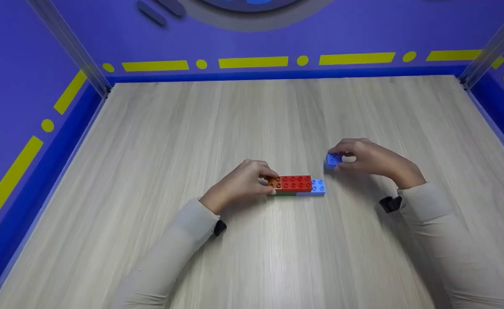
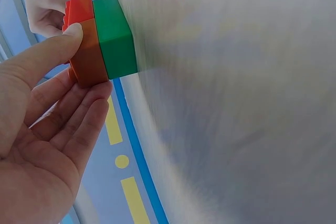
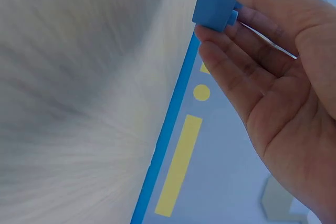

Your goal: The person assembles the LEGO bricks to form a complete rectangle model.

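A low two-layer build of toy building bricks lies on the table. Its upper layer has a red brick (image 1: 297, 183) with an orange brick (image 2: 90, 59) at the left end. Under them sit a green brick (image 2: 115, 38) and a light blue brick (image 1: 318, 187), whose studs show past the red one on the right. My left hand (image 1: 243, 182) pinches the orange brick between thumb and fingers. Apart from the build, up and to the right, my right hand (image 1: 365, 156) grips a small blue brick (image 3: 212, 6) by thumb and fingertips. Whether that brick touches the table I cannot tell.
The wooden tabletop (image 1: 200, 124) reaches back to a blue-purple wall (image 1: 252, 45) with yellow dashes and dots. Similar side walls stand at left and right, with metal posts (image 1: 69, 40) at the far corners.
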Demonstrator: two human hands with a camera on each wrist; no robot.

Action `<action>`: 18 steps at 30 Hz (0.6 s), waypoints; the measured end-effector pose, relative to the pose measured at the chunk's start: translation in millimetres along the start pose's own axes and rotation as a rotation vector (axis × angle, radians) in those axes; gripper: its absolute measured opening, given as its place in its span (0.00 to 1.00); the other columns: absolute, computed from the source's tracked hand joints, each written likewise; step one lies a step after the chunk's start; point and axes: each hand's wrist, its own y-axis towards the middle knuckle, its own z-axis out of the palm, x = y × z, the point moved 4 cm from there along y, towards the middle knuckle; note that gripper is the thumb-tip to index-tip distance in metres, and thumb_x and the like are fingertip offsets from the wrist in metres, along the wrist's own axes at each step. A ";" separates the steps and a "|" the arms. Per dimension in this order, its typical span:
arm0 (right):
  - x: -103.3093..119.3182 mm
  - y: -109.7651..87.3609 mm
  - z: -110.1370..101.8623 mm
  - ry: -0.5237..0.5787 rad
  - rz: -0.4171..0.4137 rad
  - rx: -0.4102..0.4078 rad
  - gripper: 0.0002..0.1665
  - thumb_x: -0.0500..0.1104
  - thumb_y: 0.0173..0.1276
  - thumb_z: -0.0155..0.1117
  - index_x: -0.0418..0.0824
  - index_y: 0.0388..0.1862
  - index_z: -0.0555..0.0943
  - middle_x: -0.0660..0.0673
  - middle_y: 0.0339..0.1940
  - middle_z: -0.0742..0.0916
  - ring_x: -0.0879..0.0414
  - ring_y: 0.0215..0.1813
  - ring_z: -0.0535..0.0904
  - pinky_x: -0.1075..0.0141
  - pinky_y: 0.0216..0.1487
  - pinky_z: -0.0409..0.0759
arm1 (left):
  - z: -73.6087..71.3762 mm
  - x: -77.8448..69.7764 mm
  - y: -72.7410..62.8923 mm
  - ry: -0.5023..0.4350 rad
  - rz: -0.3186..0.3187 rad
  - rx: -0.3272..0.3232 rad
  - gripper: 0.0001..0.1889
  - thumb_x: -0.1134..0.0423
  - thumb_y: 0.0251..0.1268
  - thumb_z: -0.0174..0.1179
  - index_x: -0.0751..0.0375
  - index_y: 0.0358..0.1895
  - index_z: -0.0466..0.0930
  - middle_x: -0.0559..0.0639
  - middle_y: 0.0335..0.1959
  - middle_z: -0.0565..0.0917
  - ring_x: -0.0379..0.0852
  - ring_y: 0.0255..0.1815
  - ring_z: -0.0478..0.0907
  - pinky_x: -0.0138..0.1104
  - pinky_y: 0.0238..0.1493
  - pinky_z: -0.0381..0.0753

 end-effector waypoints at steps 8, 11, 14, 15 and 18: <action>12.4 -1.3 0.6 -0.030 0.009 0.029 0.23 0.38 0.62 0.68 0.35 0.57 0.80 0.41 0.51 0.84 0.47 0.53 0.81 0.51 0.54 0.80 | 0.1 -0.2 0.0 -0.012 0.011 -0.001 0.17 0.66 0.54 0.70 0.62 0.50 0.85 0.52 0.44 0.85 0.45 0.46 0.81 0.38 0.50 0.81; 16.9 -2.0 0.8 -0.030 0.000 0.035 0.23 0.37 0.62 0.68 0.35 0.57 0.80 0.41 0.51 0.84 0.47 0.53 0.81 0.51 0.54 0.79 | -0.2 -0.3 -0.1 -0.007 0.015 -0.002 0.17 0.65 0.54 0.70 0.62 0.50 0.85 0.52 0.43 0.85 0.46 0.46 0.81 0.38 0.50 0.80; 20.7 -2.8 1.6 -0.033 -0.024 0.032 0.23 0.36 0.61 0.68 0.35 0.56 0.80 0.41 0.50 0.84 0.47 0.52 0.82 0.52 0.53 0.80 | -0.5 -0.5 -0.4 -0.005 0.022 -0.003 0.17 0.66 0.54 0.70 0.62 0.49 0.85 0.52 0.43 0.85 0.46 0.46 0.81 0.38 0.50 0.80; 21.8 -3.0 1.9 -0.034 -0.032 0.032 0.22 0.36 0.61 0.68 0.35 0.56 0.80 0.41 0.50 0.84 0.47 0.52 0.82 0.52 0.53 0.80 | -0.5 -0.4 -0.4 -0.003 0.022 -0.002 0.17 0.66 0.54 0.70 0.62 0.49 0.85 0.52 0.43 0.85 0.47 0.46 0.81 0.38 0.50 0.80; 24.7 -3.1 3.0 -0.038 -0.042 0.033 0.22 0.35 0.61 0.69 0.35 0.55 0.81 0.41 0.49 0.85 0.48 0.51 0.82 0.52 0.53 0.80 | -0.5 -0.3 -0.5 -0.003 0.021 -0.003 0.17 0.65 0.54 0.70 0.62 0.49 0.85 0.52 0.43 0.85 0.46 0.46 0.81 0.38 0.50 0.80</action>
